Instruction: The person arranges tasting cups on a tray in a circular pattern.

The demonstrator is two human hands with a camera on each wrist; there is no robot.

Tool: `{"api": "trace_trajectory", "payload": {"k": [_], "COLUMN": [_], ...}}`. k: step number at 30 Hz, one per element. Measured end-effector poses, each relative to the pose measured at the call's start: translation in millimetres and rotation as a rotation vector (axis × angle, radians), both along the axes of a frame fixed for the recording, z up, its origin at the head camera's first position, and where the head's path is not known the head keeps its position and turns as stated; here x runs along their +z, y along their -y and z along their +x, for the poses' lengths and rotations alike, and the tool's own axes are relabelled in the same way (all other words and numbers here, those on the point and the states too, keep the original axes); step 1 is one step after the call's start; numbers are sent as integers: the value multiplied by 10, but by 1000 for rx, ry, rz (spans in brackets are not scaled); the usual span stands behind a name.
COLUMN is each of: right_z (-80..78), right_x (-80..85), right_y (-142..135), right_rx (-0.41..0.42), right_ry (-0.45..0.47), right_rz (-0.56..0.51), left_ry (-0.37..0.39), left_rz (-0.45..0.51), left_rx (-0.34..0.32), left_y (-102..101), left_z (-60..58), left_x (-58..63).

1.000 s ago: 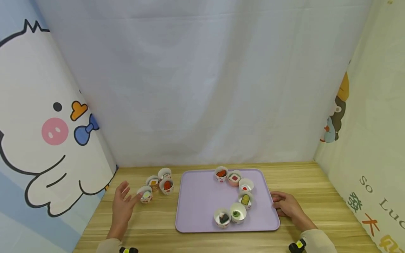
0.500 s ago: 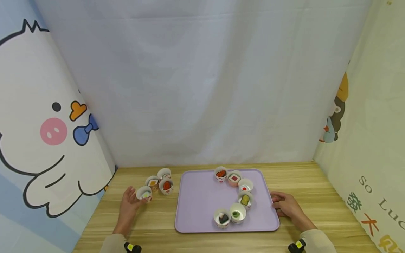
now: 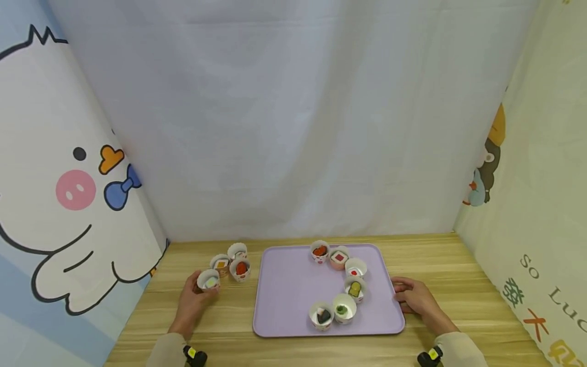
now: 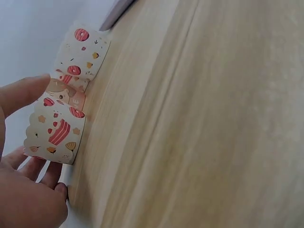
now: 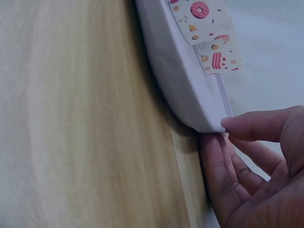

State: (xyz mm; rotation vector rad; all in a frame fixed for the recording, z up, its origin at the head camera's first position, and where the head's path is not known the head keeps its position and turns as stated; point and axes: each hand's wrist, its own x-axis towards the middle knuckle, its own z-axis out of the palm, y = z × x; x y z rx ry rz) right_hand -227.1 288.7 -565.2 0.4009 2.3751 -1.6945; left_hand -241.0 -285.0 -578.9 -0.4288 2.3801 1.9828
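Observation:
My left hand (image 3: 191, 305) is around a white paper cup (image 3: 209, 280) with a pale yellow-and-white piece inside, at the table's left. In the left wrist view, the thumb lies along one side of this printed cup (image 4: 54, 130) and the curled fingers along the other; the cup's base is on the wood. At the right, my right hand (image 3: 416, 297) holds the edge of a lilac tray (image 3: 289, 290). The right wrist view shows the thumb on the tray's rim (image 5: 209, 124) and the fingers below it.
Behind the left cup stand a peach cup (image 3: 220, 272), a cup with a red piece (image 3: 241, 278) and another white cup (image 3: 236, 248). Several filled paper cups form a curve on the tray's right half, including one with a rice-ball-like piece (image 3: 321, 323). A white cloth (image 3: 293, 127) hangs behind.
My left hand has moved right and closed in around the near left cup, its thumb passing to the cup's near side. The right hand stays at the tray's edge.

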Motion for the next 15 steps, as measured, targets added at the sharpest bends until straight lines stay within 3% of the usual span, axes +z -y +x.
{"api": "trace_trajectory", "payload": {"k": [15], "right_z": [-6], "right_x": [-4], "right_y": [2], "right_rx": [3], "right_ry": [-12], "right_rz": [-13], "left_ry": [-63], "left_rz": [-79], "left_rx": [92], "left_y": [-58], "left_z": [-45], "left_x": [-44]}}
